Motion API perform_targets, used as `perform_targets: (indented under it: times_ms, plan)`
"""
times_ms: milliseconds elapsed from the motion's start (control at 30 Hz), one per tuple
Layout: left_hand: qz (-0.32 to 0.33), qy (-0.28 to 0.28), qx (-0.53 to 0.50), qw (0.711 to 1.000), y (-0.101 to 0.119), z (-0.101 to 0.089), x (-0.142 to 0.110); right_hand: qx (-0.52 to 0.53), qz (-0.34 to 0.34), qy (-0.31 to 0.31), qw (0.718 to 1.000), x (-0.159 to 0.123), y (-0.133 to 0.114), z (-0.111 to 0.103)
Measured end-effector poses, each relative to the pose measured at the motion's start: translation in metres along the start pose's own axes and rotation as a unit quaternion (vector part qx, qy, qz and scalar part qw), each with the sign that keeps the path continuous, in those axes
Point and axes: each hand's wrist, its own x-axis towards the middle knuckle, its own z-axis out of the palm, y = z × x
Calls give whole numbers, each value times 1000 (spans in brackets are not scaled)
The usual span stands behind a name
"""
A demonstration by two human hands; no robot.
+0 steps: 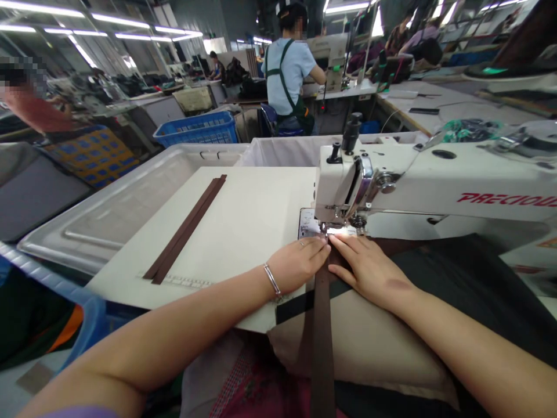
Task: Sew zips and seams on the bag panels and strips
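Observation:
Under the head of a white sewing machine (339, 180), a long brown strap (322, 325) runs toward me over a piece of black and beige fabric (383, 337). My left hand (300, 261), a silver bangle at its wrist, has its fingers pressed together on the strap's left edge, close to the presser foot; its thumb is hidden. Flat on the fabric just right of the strap lies my right hand (369, 267), thumb and fingers apart, fingertips beside the presser foot. The needle's tip cannot be made out behind the fingers.
Two brown strips (187, 229) lie side by side on the white machine table (261, 197). A translucent plastic bin (108, 203) stands left of it, and a blue crate (91, 325) is nearer me. Ahead, a person (287, 69) sits at another machine.

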Motion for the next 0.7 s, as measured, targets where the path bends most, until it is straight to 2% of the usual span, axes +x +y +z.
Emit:
perform_targets:
  times_ms: [167,400,700]
  plan:
    - [-9,-47,-47,998,20,0,0,-14,36,-26,999,-16,-7,9]
    - [-55,-72,-28,995,19,-5,-2,-20,51,-46,997,-14,-11,4]
    - [-74,-80,1,994,21,-3,-4,-20,51,-49,997,-13,-9,4]
